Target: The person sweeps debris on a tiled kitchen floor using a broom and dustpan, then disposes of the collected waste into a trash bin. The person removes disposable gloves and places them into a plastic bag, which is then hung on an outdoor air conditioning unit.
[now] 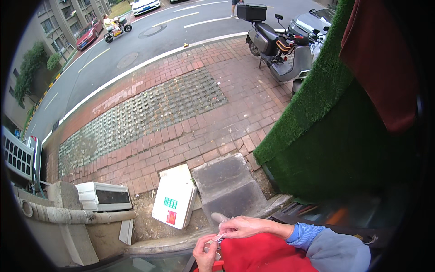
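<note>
Low in the view, my left hand (204, 253) and my right hand (244, 227) meet in front of a red apron (268, 255). Fingers of both pinch a thin, pale, twisted strip (220, 237), too small to tell its material. By my left fingers a small pale round rim (217, 255) shows; I cannot tell whether that hand also holds it. My right arm comes in from the right, with a blue striped cuff (300, 234) under a grey sleeve (336, 250). A grey shoe (219, 217) rests just beyond my right hand.
Two dark stone steps (224, 176) lead down to brick paving (190, 142). Beside them lies a white box-like panel (175, 200). Left are a wrapped pipe (78, 216) and a white-framed unit (105, 197). Artificial turf (306, 102) hangs right, near a parked scooter (272, 44).
</note>
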{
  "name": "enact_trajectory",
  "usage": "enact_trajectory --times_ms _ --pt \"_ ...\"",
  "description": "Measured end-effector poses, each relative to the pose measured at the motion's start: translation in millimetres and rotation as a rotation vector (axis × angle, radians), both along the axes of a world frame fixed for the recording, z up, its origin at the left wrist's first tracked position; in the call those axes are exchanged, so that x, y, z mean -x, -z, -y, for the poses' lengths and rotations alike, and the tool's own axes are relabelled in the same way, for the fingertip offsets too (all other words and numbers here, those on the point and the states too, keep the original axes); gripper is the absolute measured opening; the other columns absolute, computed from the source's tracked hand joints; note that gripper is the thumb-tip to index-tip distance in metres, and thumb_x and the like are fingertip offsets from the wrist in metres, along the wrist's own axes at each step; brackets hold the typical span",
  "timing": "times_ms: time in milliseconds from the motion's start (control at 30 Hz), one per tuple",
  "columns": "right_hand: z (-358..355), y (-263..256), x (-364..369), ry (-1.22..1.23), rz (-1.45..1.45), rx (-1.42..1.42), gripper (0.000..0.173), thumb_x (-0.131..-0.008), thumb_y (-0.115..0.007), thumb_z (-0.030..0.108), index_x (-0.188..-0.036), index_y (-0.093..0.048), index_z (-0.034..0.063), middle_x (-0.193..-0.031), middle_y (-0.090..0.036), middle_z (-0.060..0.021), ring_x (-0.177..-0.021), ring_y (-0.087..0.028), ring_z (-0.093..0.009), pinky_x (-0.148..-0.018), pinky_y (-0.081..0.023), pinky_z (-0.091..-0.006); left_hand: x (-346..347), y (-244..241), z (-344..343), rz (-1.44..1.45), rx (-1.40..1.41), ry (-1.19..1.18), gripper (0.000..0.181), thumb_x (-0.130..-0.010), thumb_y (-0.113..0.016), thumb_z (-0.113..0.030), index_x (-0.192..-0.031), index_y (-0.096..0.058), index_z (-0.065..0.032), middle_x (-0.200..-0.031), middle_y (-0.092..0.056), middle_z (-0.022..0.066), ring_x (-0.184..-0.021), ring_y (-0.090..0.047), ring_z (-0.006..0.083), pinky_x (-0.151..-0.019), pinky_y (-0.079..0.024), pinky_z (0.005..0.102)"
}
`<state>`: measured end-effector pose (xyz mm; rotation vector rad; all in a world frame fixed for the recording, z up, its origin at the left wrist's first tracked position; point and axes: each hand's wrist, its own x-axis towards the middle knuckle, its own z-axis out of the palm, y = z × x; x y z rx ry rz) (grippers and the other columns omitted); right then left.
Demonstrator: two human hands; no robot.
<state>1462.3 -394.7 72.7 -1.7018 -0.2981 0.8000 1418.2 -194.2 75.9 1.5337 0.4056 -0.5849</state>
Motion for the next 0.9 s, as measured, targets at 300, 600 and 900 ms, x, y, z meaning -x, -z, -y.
enact_trajectory --times_ms 300,600,900 --pt "6.9 66.1 -99.2 0.141 0.363 0.215 0.023 -0.080 -0.050 0.026 -0.091 -0.053 0.0048 -0.073 -0.055 -0.0125 -0.069 -0.054 -0.030 -0.060 -0.042 -0.0366 -152.1 98.7 11.3 0.612 0.027 0.120 0.011 -0.075 -0.058 -0.002 -0.086 -0.060 -0.0003 -0.087 -0.063 0.0090 -0.072 -0.058 0.0110 -0.061 -0.045 0.0205" --pt "-6.2 63.4 -223.7 0.239 0.600 0.253 0.012 -0.076 -0.053 0.008 -0.086 -0.056 0.0038 -0.076 -0.052 -0.0093 -0.069 -0.055 -0.026 -0.060 -0.044 -0.0333 -266.3 93.1 -14.5 0.686 -0.191 0.044 0.011 -0.080 -0.055 -0.006 -0.089 -0.054 -0.0005 -0.078 -0.060 0.0077 -0.073 -0.060 0.0142 -0.063 -0.047 0.0248" --pt "-24.4 140.6 -423.8 0.004 0.629 -0.163 0.013 -0.077 -0.057 0.012 -0.085 -0.059 0.0026 -0.085 -0.055 -0.0092 -0.079 -0.054 -0.021 -0.069 -0.044 -0.0289 -387.8 166.2 -33.2 0.380 0.316 -0.113 0.030 -0.083 -0.051 -0.020 -0.105 -0.052 -0.0004 -0.074 -0.052 -0.0024 -0.055 -0.038 0.0010 -0.047 -0.028 0.0157"
